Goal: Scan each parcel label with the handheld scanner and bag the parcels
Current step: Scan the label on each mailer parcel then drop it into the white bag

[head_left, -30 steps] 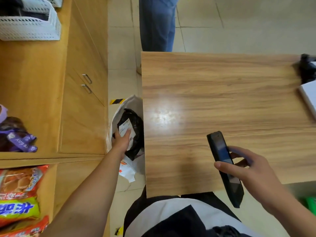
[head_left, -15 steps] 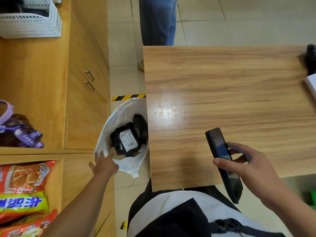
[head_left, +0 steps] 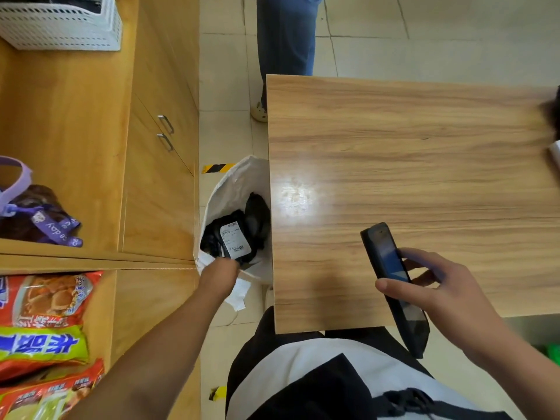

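A white woven bag (head_left: 230, 189) stands open on the floor at the left edge of the wooden table (head_left: 409, 165). Inside it lies a black parcel (head_left: 235, 241) with its white label facing up, next to other black parcels. My left hand (head_left: 219, 272) is at the bag's near rim, fingers closed on the white edge. My right hand (head_left: 445, 301) holds a black handheld scanner (head_left: 394, 283) over the table's near edge, its screen facing up.
A wooden cabinet with two metal handles (head_left: 165, 133) lines the left side. Snack packets (head_left: 42, 325) lie on its lower shelf, a purple-strapped item (head_left: 36, 216) and a white basket (head_left: 60, 22) above. A person in jeans (head_left: 285, 37) stands beyond the table.
My left hand let go of the labelled parcel inside the bag, drew back to the left, then came to the bag's near rim. The scanner hand has hardly moved.
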Demonstrator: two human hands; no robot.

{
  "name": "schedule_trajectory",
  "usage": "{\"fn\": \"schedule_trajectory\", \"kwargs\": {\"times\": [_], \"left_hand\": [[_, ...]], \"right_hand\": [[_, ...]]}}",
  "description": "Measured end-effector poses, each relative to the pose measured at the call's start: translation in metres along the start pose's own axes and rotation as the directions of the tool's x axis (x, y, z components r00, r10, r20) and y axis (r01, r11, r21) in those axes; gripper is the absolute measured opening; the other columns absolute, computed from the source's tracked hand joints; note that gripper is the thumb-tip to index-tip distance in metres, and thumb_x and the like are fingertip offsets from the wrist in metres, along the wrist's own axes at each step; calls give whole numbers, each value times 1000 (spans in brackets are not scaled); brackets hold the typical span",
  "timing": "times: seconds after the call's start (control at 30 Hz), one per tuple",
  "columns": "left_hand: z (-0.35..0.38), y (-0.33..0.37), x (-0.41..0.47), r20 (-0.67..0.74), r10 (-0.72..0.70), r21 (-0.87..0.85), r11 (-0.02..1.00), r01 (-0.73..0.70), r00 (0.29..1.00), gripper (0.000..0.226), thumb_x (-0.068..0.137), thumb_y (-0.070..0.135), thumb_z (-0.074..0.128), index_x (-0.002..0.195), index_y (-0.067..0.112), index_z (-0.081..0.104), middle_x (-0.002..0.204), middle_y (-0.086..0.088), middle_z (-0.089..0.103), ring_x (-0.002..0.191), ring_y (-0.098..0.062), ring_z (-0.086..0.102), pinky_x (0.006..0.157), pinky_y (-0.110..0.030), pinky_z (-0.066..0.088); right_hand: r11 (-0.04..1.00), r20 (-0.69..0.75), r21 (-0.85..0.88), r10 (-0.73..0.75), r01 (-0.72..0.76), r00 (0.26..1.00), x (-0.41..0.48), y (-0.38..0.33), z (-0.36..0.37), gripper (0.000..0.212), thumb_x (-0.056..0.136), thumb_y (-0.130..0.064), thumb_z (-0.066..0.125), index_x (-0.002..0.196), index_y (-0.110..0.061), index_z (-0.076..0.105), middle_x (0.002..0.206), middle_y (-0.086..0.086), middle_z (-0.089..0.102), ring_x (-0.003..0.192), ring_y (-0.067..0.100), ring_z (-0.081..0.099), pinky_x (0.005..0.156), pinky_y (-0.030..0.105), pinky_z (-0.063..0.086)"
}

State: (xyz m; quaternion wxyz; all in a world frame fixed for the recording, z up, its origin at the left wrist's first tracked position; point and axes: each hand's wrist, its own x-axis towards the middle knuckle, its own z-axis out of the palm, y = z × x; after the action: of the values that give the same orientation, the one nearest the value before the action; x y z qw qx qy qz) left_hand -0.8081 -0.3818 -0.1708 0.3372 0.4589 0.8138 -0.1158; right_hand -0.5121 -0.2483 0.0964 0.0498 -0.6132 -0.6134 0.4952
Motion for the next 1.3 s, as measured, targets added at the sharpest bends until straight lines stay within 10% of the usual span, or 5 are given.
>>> {"fn": "schedule_trajectory", "kwargs": {"times": [0.2,0.6,0.87,1.07,1.3], "left_hand": [[-69,-35,25,-300,43,-302,943,-137,953,31,98,11,52,76,-3,67,75,-21,61,69,-31,56,60,-38,41],[-61,-38,-26,-528,269,-248,858,-449,805,15,91,-2,57,82,-2,70,85,-16,66,84,-29,59,72,-40,47],[63,-87,-80,25,-74,-305,949,78,997,29,98,13,51,115,16,74,120,-6,64,113,-19,60,86,-24,47],[24,-64,-46,288,-466,-206,823,529,837,70,90,66,18,115,20,64,103,-3,61,106,-28,54,105,-53,31],[-32,5,17,409,-537,-302,683,665,738,143,48,102,46,158,16,15,165,-22,1,149,-48,2,113,-70,-3]], "right_hand": [[999,-11,34,3,-2,1000,-1,-5,-4,68,39,-65,81,102,-48,63,103,-8,70,74,2,68,51,10,48],[1000,7,9,17,-17,1000,1,-8,13,75,42,-63,82,112,-45,63,104,-10,70,74,1,65,65,26,46],[999,10,-44,8,-8,1000,0,-10,14,86,46,-62,81,126,-33,65,106,-10,68,78,3,64,67,26,46],[999,33,-51,5,-3,999,1,-15,18,81,42,-66,79,117,-39,67,103,-10,69,76,-1,63,66,26,45],[997,24,-71,3,-1,1000,7,-13,14,95,42,-67,79,129,-31,66,107,-11,68,84,7,63,67,27,47]]}}
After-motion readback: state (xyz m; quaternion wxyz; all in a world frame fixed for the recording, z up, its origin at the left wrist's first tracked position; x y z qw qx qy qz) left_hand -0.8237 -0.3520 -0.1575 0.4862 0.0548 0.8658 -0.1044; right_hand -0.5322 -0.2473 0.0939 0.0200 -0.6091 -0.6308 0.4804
